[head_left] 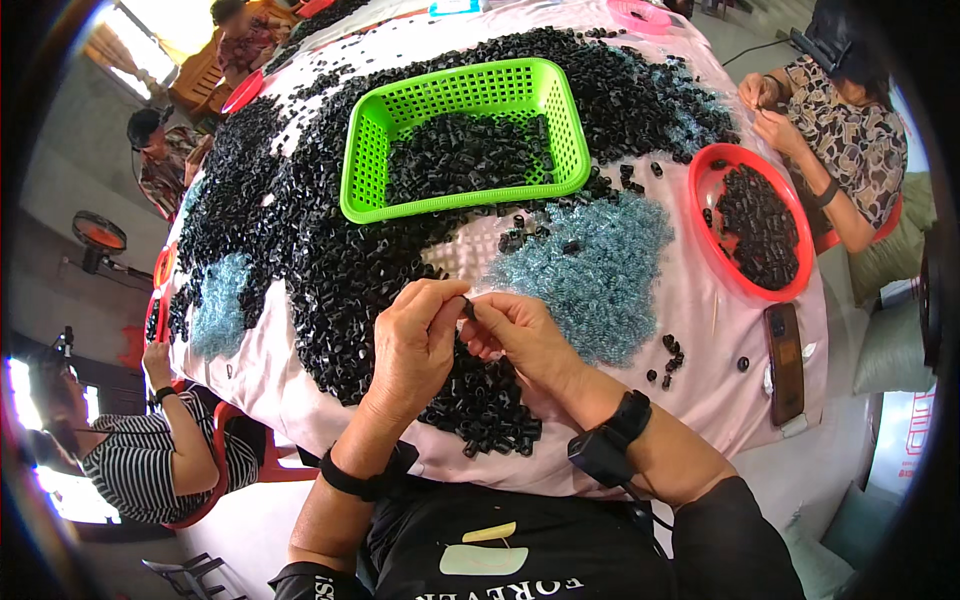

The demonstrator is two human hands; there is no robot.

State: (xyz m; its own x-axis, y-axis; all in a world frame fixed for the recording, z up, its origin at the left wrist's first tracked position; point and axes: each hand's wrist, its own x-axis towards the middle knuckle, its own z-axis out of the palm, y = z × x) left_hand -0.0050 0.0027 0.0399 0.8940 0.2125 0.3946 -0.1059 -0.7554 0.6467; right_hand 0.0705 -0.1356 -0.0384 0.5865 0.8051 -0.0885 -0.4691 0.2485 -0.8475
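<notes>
My left hand (419, 335) and my right hand (519, 335) meet over the near part of the table, fingertips pinched together on a small black plastic part (468, 309). Fingers cover most of it, so its exact shape is hard to make out. Under and around my hands spreads a big heap of similar black plastic parts (340, 300). Right beside my right hand lies a pile of small clear bluish pieces (590, 270) that look like little springs. Beyond my hands stands a green plastic basket (465, 208), partly filled with black parts.
A red basin (697, 215) holding black parts stands at the right, with a phone (785, 365) near the table edge below it. A few loose black parts (671, 360) lie on the pink tablecloth (720, 400). Several other people sit around the table, one close on the right (840, 130).
</notes>
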